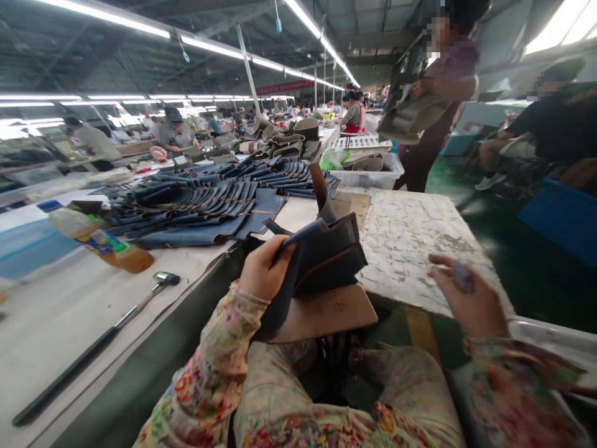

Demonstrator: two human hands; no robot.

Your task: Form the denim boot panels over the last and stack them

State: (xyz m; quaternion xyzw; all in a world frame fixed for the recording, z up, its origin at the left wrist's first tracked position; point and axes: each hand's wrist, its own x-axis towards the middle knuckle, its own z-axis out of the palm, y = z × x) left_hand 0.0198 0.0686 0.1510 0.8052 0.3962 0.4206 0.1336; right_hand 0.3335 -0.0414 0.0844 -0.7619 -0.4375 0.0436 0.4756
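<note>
Dark leather piece (326, 252) sits on a brown board (326, 314) over the lap; left hand (263, 270) grips its folded edge; right hand (461, 298), well apart, pinches a small blurred object (462, 275); risk: one-handed hold may let the piece slide off the board

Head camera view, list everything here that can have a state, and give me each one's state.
left hand, closed around the dark shoe upper
dark shoe upper, folded, held up
right hand, raised, blurred, grip unclear
hammer, lying flat on the table, untouched
bottle, on its side, capped, partly full
blue cut pieces, fanned out on the table
</note>
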